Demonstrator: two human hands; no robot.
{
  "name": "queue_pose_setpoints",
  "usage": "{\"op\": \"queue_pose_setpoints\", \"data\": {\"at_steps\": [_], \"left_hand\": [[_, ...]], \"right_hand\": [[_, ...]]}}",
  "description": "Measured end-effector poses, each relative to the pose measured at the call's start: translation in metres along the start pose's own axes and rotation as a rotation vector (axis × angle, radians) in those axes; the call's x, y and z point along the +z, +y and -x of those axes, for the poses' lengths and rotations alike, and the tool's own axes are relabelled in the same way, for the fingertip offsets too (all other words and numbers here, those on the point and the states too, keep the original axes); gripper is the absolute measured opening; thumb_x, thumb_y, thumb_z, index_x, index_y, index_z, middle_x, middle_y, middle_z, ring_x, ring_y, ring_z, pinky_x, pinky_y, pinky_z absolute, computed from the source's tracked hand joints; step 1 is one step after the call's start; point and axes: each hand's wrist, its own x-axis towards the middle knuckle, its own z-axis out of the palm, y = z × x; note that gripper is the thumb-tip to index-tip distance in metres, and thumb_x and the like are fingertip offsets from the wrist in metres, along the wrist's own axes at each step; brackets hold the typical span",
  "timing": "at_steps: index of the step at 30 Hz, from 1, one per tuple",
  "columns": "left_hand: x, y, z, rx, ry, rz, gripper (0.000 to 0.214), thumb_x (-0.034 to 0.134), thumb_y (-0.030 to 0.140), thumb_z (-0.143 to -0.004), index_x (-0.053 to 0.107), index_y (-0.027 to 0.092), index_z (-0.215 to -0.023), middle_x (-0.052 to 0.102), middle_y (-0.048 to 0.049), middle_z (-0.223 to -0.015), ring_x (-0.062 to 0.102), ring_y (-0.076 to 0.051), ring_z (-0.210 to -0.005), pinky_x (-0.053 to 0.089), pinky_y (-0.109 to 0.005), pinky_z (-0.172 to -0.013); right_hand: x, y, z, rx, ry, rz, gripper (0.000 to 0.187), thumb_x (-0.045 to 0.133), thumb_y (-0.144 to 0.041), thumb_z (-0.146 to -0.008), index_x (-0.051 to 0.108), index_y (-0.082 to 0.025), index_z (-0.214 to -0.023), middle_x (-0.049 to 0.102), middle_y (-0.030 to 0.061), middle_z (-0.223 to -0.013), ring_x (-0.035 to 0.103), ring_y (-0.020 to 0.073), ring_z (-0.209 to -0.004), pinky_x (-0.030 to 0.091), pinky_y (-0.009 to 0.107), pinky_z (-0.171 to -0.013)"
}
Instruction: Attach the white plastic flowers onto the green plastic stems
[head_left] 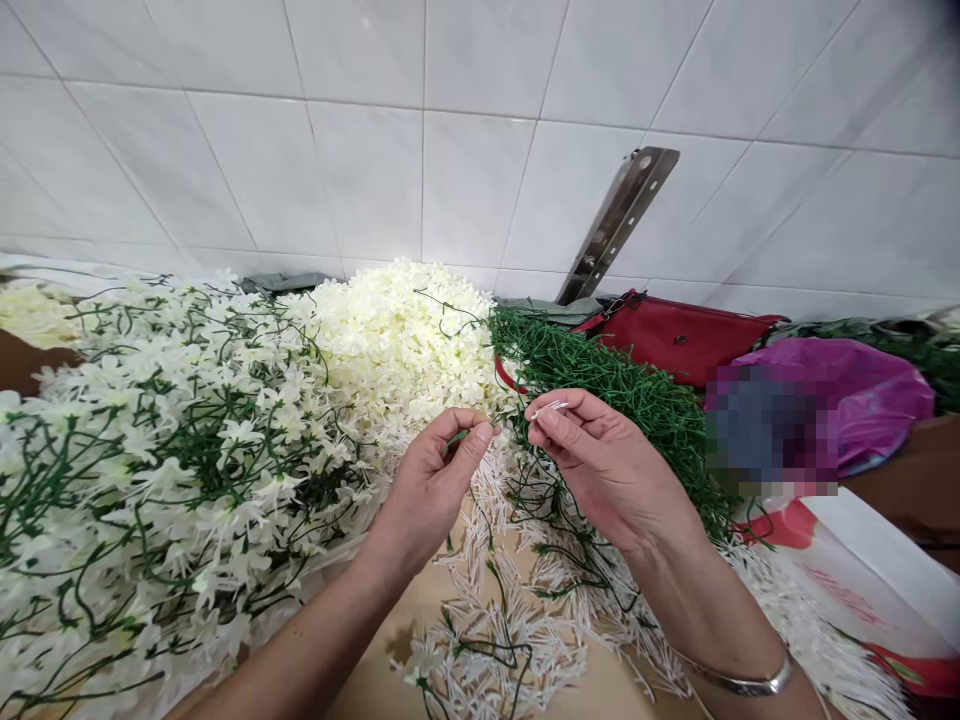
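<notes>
Above the middle of the work surface, my left hand (439, 475) is closed in a pinch, with a bit of green stem (457, 437) showing between thumb and fingers. A short gap to the right, my right hand (592, 455) pinches a small white flower stamen (551, 408) between thumb and forefinger; its thin tips point to the right. Below both hands lie many loose white stamens (499, 660), mixed with some green stems. The fingertips of the two hands do not touch.
Finished-looking white flowers on green stems (240, 440) heap up at left. Cream petals (405, 330) pile at the back, beside bare green stems (600, 375). A red purse (682, 340), a purple plastic bag (885, 400) and a white-and-red box (862, 570) sit at right. A metal bracket (622, 220) leans against the tiled wall.
</notes>
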Motion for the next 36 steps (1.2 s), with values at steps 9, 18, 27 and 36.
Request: {"op": "queue_pose_setpoints", "data": {"at_steps": [9,18,27,36], "left_hand": [[0.011,0.005,0.001,0.067,0.024,-0.006,0.020,0.074,0.038,-0.086,0.067,0.020,-0.085,0.043,0.0057,-0.062,0.031,-0.011,-0.056,0.029,-0.026,-0.056],[0.002,-0.031,-0.032,0.149,0.024,-0.332,0.004,0.076,0.022,-0.082,0.075,0.023,-0.086,0.062,0.0000,-0.070,0.050,-0.017,-0.065,0.038,-0.026,-0.066],[0.011,-0.052,-0.053,0.216,-0.032,-0.506,0.013,0.081,0.015,-0.074,0.076,0.026,-0.068,0.063,-0.0026,-0.072,0.052,-0.021,-0.071,0.041,-0.029,-0.074],[0.006,-0.018,-0.026,-0.353,0.120,0.598,0.045,0.099,0.032,-0.059,0.060,0.014,-0.074,0.053,0.0084,-0.066,0.021,-0.001,-0.046,0.023,-0.017,-0.045]], "right_hand": [[-0.001,-0.005,0.010,-0.121,-0.003,0.047,0.021,0.090,-0.041,-0.070,0.078,-0.026,-0.078,0.074,-0.0006,-0.079,0.063,0.0127,-0.069,0.055,0.029,-0.071],[-0.009,-0.031,0.007,-0.348,0.089,0.180,0.020,0.086,-0.040,-0.076,0.072,-0.026,-0.079,0.074,0.0000,-0.085,0.064,0.0141,-0.071,0.057,0.032,-0.071],[0.000,-0.081,0.022,-0.482,0.023,0.338,0.009,0.080,-0.033,-0.084,0.072,-0.028,-0.082,0.073,-0.0014,-0.084,0.065,0.0146,-0.074,0.056,0.032,-0.072],[-0.002,-0.026,0.023,-0.378,0.036,0.482,0.008,0.079,-0.030,-0.085,0.075,-0.024,-0.087,0.077,0.0028,-0.091,0.069,0.0181,-0.081,0.056,0.035,-0.075]]}}
